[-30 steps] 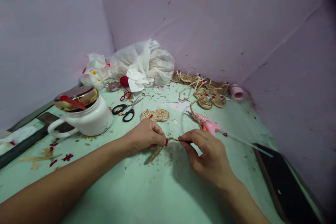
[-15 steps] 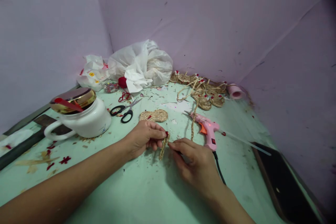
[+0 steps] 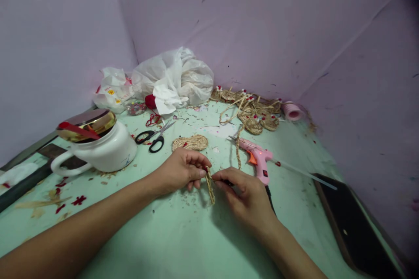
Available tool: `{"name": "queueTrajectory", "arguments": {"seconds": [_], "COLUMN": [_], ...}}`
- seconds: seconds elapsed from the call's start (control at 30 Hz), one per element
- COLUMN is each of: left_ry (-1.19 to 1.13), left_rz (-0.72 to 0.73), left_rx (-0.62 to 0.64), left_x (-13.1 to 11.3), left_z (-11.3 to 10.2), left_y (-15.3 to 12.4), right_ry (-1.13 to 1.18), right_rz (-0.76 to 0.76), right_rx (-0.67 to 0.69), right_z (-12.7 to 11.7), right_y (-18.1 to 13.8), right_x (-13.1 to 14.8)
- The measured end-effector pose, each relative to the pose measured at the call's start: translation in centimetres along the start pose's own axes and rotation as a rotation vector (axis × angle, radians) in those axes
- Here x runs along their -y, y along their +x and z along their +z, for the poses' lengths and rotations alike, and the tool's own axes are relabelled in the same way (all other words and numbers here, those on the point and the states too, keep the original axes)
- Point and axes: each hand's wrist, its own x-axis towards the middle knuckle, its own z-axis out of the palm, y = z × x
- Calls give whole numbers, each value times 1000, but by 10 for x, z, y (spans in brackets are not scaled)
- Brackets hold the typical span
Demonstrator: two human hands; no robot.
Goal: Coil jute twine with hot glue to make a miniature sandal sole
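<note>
Both hands meet at the centre of the frame over a short length of jute cord [image 3: 210, 188], which lies on the pale green tabletop [image 3: 183, 239] with its free end trailing toward the lower edge. The left hand [image 3: 178, 170] is closed on the cord's upper end, where a small red bead [image 3: 206, 168] shows. The right hand [image 3: 246, 196] nips the same end from the other side between thumb and forefinger. Two opposed pinches at one spot appear to pin the stiff fibre flat and stop it twisting.

Just right of centre and just beyond the right hand lies a pink glue gun [image 3: 258, 159]. Its nozzle is turned toward the upper left, away from the fingers, and a clear glue stick [image 3: 307, 175] juts from its back. That seems a placement that keeps the hot tip close but clear of skin.

A flat jute coil [image 3: 190, 142] sits directly above the left hand, with black-handled scissors [image 3: 153, 137] to its left. A white mug [image 3: 104, 151] with a gold lid stands at centre left.

In the upper middle, against the lilac wall, are crumpled plastic bags [image 3: 176, 76]. A heap of jute coils [image 3: 253, 113] and a pink spool [image 3: 292, 111] lie pushed back into the corner, probably to leave the near surface free for handwork.
</note>
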Motion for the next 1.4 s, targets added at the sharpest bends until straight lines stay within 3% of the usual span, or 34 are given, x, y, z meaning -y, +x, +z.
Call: {"name": "queueTrajectory", "arguments": {"seconds": [0.33, 0.53, 0.67, 0.77, 0.9, 1.07, 1.17, 1.27, 1.33, 1.4], "left_ry": [99, 479, 805, 947, 1007, 997, 976, 948, 963, 1010], "left_rz": [99, 306, 474, 504, 527, 589, 589, 602, 591, 555], "left_rx": [64, 23, 38, 48, 32, 29, 35, -37, -114, -196], "left_x": [-7, -3, 1, 6, 12, 12, 12, 14, 14, 12], "left_z": [-5, -5, -7, -7, -6, -9, -16, -26, -32, -36], "left_y": [-8, -7, -10, -15, -19, -24, -33, -43, -48, -50], "right_ry": [79, 63, -128, -382, -639, -694, -666, -695, -772, -845], "right_rz": [104, 131, 14, -129, -183, -216, -264, -231, -25, 232], "right_rx": [-79, -60, 26, 148, 239, 258, 168, -104, -291, -329], "right_z": [-5, -2, -6, -13, -23, -28, -31, -39, -45, -49], "right_y": [2, 1, 1, 3, 5, 6, 8, 8, 7, 5], "right_x": [0, -4, -3, 0, 3, -3, -8, -13, -17, -24]}}
